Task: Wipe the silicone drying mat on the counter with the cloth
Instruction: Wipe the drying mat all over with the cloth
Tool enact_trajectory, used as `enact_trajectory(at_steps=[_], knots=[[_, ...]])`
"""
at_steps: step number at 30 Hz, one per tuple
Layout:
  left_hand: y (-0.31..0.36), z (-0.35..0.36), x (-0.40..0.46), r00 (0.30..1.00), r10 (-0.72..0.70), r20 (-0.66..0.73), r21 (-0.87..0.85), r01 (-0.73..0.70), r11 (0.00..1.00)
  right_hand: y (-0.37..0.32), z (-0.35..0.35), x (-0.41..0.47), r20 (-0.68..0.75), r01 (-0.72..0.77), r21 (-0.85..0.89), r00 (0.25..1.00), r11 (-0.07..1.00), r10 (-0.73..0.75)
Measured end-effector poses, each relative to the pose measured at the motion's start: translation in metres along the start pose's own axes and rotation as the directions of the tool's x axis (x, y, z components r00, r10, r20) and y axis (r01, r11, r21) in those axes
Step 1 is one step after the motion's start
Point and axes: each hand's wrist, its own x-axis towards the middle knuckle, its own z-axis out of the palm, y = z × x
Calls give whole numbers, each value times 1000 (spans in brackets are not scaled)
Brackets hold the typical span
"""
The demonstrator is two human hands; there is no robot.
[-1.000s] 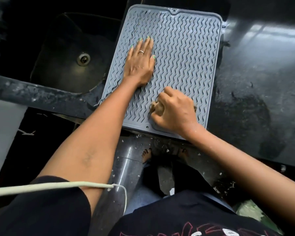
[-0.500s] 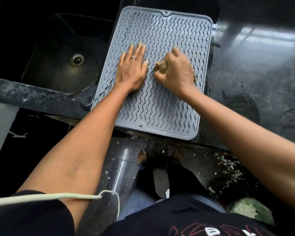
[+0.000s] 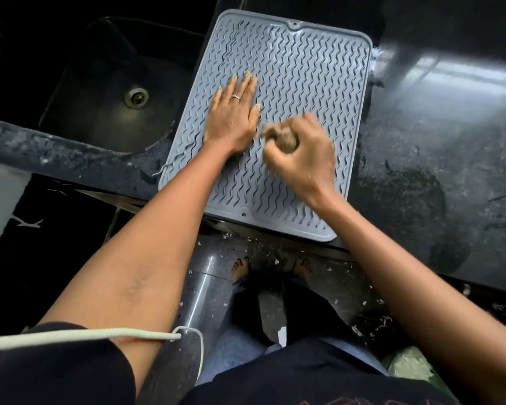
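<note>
Lying flat on the dark bench (image 3: pixel 438 159), the grey silicone mat (image 3: pixel 313 83) sits just beside the sink (image 3: pixel 114 92), with its left edge along the sink's rim and its near edge at the front edge of the bench, perhaps a little over it. I judge the mat to be light, soft and flexible, so it would slide or wrinkle under rubbing if nothing holds it; near the front left corner some of its wavy ribs look loose and lifted, which suggests it can tear there. The left hand (image 3: pixel 234 118) lies spread, palm down with straight fingers, pressing on the left half of the mat, and this seems the right way to keep it in place. The right hand (image 3: pixel 301 153) is curled round a small bunched brown cloth (image 3: pixel 284 138) and pushes it against the middle of the mat, close to the left hand; this hand is blurred, so its exact finger positions cannot be told. The cloth looks soft and easy to crush, best held as a wad. The ribs will probably catch it, so strokes along the ribs may go more smoothly.
</note>
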Motion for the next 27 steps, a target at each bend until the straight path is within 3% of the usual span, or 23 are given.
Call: enact_trajectory(at_steps=[1,3,5,10,12,15,18,20,22,25,27], knots=[[0,0,0,1000,-1,0,-1,1,1000,2,5,14,-43,-22,-50,999,999,20],[1,-1,0,1000,-1,-3,-3,1,1000,8,18,27,24,-21,-261,999,965,28],[0,0,0,1000,-4,-7,-7,4,1000,12,26,20,84,49,-357,996,933,-20],[2,2,-3,999,-6,-40,-32,4,999,1,17,-48,250,233,-226,952,946,-175],[2,1,-4,999,1,-42,-40,-2,999,-5,12,-72,336,254,-211,926,944,-174],[4,-2,-4,999,-18,-31,-49,17,999,-12,6,-68,410,114,-168,911,979,-36],[10,-12,5,993,-64,-97,-132,51,990,-14,-6,-37,505,-247,129,850,961,151],[10,-20,16,979,-85,-185,-186,50,981,-16,-14,-12,458,-338,279,870,899,185],[9,-27,31,977,-82,-197,-190,44,981,-18,-19,24,322,-326,320,921,890,222],[5,-32,61,991,-71,-113,-182,50,982,-22,-14,93,85,-220,273,975,937,204],[-3,-34,85,996,-75,-53,-158,65,985,-19,-3,143,-33,-155,121,987,981,160]])
